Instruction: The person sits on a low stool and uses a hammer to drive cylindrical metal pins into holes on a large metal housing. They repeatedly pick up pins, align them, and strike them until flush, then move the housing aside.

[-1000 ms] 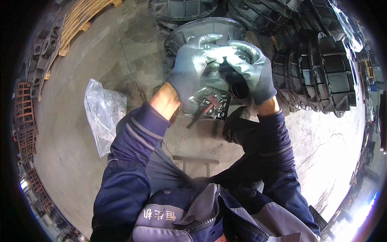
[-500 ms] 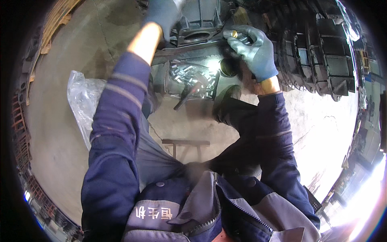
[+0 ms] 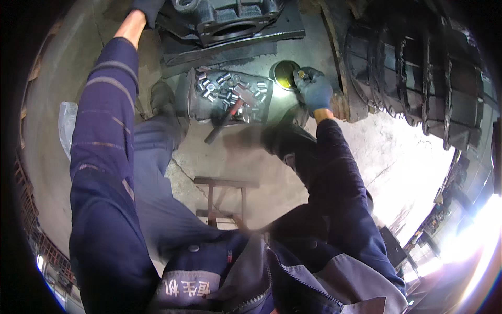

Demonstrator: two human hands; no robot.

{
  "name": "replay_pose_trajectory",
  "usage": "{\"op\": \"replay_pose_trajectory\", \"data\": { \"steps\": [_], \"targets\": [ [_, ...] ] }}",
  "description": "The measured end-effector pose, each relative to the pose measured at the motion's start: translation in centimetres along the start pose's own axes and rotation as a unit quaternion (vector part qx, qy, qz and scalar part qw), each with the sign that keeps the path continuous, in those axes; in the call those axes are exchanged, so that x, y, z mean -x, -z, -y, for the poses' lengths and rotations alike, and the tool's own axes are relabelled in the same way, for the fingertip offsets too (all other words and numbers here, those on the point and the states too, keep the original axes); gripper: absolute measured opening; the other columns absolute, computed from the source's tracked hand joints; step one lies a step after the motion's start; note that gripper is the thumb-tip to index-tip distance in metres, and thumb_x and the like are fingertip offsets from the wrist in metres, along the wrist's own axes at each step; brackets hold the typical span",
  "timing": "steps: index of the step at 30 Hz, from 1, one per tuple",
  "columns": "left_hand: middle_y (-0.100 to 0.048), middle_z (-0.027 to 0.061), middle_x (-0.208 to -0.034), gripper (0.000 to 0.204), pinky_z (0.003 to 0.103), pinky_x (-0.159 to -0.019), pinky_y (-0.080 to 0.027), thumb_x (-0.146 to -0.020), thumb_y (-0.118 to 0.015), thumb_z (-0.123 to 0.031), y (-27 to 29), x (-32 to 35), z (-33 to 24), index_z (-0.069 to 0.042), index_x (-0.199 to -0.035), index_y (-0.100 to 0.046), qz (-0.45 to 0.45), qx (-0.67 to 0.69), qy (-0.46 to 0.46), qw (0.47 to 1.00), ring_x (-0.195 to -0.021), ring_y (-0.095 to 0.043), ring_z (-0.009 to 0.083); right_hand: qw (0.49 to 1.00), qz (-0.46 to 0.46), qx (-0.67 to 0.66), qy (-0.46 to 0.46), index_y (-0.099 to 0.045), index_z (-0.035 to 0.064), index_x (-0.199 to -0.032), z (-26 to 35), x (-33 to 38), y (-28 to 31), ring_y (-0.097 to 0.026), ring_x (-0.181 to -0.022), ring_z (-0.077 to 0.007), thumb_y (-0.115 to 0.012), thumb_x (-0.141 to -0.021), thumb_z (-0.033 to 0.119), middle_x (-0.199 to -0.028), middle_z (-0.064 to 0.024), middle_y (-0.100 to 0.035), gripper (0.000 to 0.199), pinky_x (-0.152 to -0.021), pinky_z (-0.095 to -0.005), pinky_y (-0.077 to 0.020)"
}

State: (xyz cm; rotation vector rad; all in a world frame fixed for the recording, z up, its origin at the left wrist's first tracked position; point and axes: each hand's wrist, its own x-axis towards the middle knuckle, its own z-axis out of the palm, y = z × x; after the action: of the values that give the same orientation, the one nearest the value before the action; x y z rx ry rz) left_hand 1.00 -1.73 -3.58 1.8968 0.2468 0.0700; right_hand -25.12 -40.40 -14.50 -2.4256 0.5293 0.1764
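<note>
My right hand point(image 3: 315, 92), in a grey-blue glove, pinches a small metal sleeve point(image 3: 300, 75) at the rim of a small round tin with yellow contents point(image 3: 285, 73). To the left of the tin lies a dark metal tray point(image 3: 191, 102) filled with several short shiny sleeves point(image 3: 230, 88). A hammer point(image 3: 225, 121) leans over the tray's front edge. My left arm stretches up and away, and my gloved left hand point(image 3: 148, 6) is mostly cut off by the top edge, beside a big black cast housing point(image 3: 230, 21). Its grip is hidden.
A row of dark cast housings point(image 3: 418, 73) stands on the right. A clear plastic bag point(image 3: 67, 128) lies on the concrete floor at the left. A small metal stool frame point(image 3: 225, 201) shows between my legs, and my boots point(image 3: 163, 99) rest by the tray.
My left arm has reached further up to the black housing. My right hand has come down from the housing to the yellow tin with the small sleeve.
</note>
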Motion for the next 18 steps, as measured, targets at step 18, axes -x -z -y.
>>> {"op": "replay_pose_trajectory", "data": {
  "steps": [18],
  "targets": [
    [-0.071,0.0149,-0.11,0.038,0.04,-0.092,-0.052,-0.098,-0.065,-0.033,-0.1,-3.1,2.3,-0.004,-0.122,-0.066,0.012,0.004,0.001,1.0,-0.103,-0.067,0.0275,0.962,0.092,0.242,-0.086,-0.076,0.0124,-0.115,-3.2,-4.6,-8.1,-0.069,-0.107,-0.0394,-0.066,-0.093,0.049,-0.118,-0.0186,-0.073,0.044,-0.093,-0.0471,-0.0546]
  ]
}}
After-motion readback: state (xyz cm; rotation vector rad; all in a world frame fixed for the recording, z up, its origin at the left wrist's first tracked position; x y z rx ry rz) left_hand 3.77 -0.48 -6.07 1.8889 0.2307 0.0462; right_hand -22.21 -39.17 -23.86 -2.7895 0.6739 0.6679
